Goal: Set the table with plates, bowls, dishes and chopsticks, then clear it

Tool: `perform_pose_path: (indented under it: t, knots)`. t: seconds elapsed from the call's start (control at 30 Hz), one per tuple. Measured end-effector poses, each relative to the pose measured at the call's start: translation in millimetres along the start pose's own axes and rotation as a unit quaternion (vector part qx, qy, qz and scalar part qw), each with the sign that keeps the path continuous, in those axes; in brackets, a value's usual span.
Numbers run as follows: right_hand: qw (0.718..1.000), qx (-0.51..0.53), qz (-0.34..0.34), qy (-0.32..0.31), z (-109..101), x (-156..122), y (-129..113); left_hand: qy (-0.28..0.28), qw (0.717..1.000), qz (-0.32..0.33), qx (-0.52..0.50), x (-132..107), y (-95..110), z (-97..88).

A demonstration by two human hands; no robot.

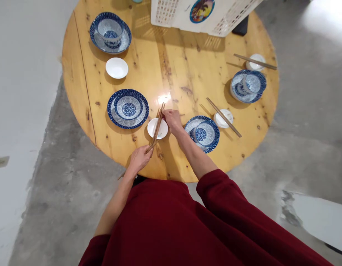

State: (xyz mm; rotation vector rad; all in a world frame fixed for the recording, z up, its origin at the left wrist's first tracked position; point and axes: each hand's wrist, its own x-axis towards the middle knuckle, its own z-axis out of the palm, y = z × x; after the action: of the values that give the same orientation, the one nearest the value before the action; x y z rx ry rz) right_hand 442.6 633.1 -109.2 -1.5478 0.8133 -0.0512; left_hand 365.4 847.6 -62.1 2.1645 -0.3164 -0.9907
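A pair of brown chopsticks (158,125) lies across a small white dish (157,129) near the front edge of the round wooden table (176,70). My right hand (173,119) pinches their far tips. My left hand (139,159) is closed round another pair of chopsticks (150,147) at the table's front edge, its far end close to the dish. A blue patterned plate with a bowl (128,108) sits left of the dish. Another blue plate and bowl (202,133) sits just right of my right forearm.
Two more settings on the right have chopsticks (223,117) laid on small white dishes (223,119), plus a blue bowl set (248,86). At the far left are a blue bowl on a plate (110,32) and a white dish (117,68). A white plastic basket (201,14) stands at the back.
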Motion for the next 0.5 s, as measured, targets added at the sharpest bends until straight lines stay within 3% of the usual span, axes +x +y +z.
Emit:
perform_pose_path:
  t: [0.33, 0.5]
  knots:
    - [0.999, 0.026, 0.023, 0.004, -0.6, -4.1, -6.3, 0.022, 0.999, -0.008, 0.047, 0.4, 5.6, -8.5]
    - [0.999, -0.008, -0.028, 0.017, -11.1, -6.2, 2.1, 0.054, 0.996, -0.020, 0.068, -1.8, 3.1, -19.8]
